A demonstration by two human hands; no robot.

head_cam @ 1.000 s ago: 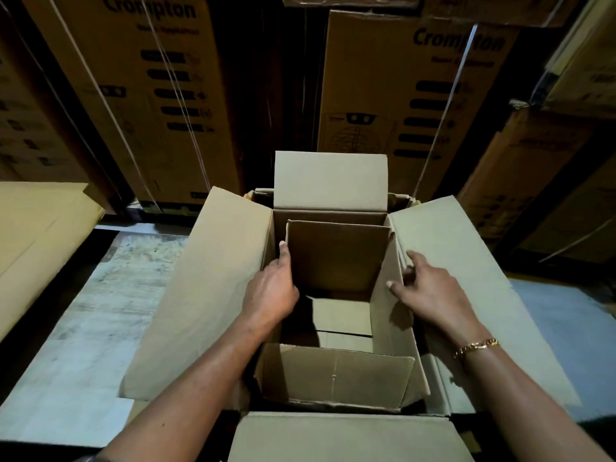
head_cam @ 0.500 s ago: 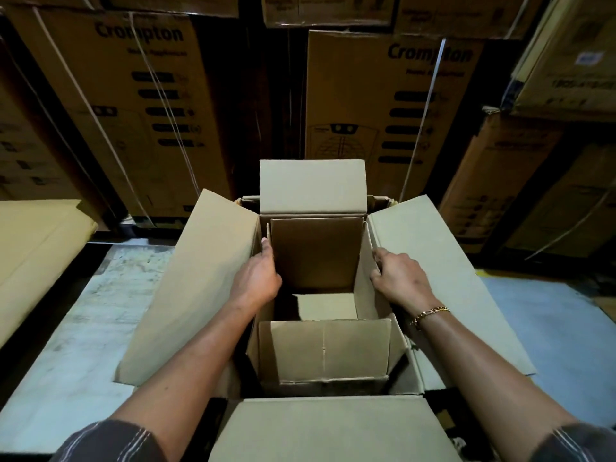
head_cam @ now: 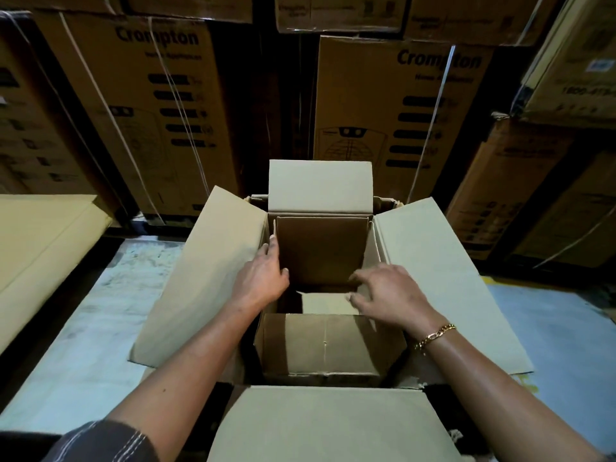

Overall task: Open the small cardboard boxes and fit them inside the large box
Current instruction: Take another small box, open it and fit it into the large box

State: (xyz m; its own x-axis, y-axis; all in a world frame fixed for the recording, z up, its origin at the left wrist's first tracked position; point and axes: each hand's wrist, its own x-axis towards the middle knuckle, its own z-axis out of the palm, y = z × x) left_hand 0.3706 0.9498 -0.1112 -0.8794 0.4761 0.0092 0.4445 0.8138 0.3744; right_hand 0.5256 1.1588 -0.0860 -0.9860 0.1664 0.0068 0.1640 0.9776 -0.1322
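A large brown cardboard box [head_cam: 440,281] stands on the floor in front of me with its four top flaps spread outward. Inside it sits a smaller open cardboard box [head_cam: 325,345], its walls upright and its near wall facing me. My left hand [head_cam: 261,281] rests against the small box's left wall, fingers flat along the upper edge. My right hand [head_cam: 388,293] hovers over the small box's right side with its fingers spread and curled, holding nothing. A gold bracelet is on my right wrist.
Tall strapped cartons printed "Crompton" [head_cam: 400,105] form a wall close behind the box. Flat cardboard sheets [head_cam: 40,248] lie stacked at the left. Pale floor [head_cam: 93,315] shows on the left, and the blue floor [head_cam: 560,331] on the right.
The small box has sunk lower and squarer into the large box. My right hand has come off the right wall and moved inward over the opening; my left hand stays at the left wall.
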